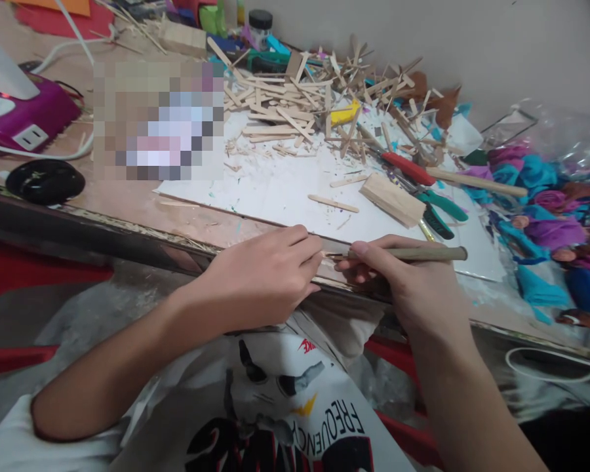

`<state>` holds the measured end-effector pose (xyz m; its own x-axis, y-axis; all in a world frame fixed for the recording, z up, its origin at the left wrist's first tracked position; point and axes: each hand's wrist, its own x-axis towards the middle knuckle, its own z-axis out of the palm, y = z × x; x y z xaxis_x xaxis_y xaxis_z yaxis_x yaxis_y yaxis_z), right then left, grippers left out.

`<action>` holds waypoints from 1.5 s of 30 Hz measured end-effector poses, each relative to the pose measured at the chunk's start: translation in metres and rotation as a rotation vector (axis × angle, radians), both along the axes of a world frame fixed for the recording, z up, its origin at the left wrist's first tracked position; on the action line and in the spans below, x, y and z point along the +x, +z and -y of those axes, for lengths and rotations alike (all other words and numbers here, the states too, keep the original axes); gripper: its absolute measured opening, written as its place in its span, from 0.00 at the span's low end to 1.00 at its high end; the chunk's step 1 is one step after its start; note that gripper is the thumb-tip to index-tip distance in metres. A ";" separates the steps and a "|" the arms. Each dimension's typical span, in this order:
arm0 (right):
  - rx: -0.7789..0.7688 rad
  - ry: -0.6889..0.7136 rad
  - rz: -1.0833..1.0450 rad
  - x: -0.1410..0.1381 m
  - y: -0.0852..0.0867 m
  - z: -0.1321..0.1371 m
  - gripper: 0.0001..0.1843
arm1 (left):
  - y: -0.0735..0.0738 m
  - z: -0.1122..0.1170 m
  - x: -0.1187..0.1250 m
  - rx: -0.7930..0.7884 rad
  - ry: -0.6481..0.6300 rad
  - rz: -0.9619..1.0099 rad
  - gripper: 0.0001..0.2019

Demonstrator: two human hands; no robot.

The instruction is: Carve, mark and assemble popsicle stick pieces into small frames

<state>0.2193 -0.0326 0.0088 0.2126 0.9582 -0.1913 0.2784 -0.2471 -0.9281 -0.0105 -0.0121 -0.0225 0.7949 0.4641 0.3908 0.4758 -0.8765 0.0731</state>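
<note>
At the table's front edge, my left hand (268, 278) is closed, its thumb and fingertips pinched together. Whatever it holds is mostly hidden; only a small pale bit shows by the fingertips. My right hand (398, 272) grips a slim tool with a round olive-brown handle (427, 254) like a pen. Its thin dark tip points left and meets the pale bit beside my left fingers. Just beyond the hands, a single craft stick (333, 203) lies on the white board (275, 190). A wooden block (392, 200) rests to its right.
A heap of craft sticks (285, 111) covers the back of the board. Red-handled pliers (408, 168) and green-handled pliers (447, 204) lie at right, near colourful fabric pieces (550, 229). At left are a black round object (46, 181) and a purple power strip (34, 118).
</note>
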 end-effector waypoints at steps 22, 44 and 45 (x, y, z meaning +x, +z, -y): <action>0.038 0.039 0.032 -0.001 -0.001 0.002 0.13 | -0.001 -0.001 0.001 0.012 0.007 0.011 0.12; 0.051 0.032 0.028 -0.001 0.001 0.002 0.13 | 0.006 0.001 0.000 -0.081 0.019 -0.027 0.12; 0.052 0.030 0.027 -0.001 0.001 0.002 0.12 | 0.006 0.001 0.000 -0.084 0.024 -0.023 0.12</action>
<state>0.2182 -0.0351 0.0094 0.1875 0.9729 -0.1355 0.3097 -0.1895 -0.9318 -0.0103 -0.0132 -0.0164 0.7918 0.5134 0.3308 0.4987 -0.8562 0.1349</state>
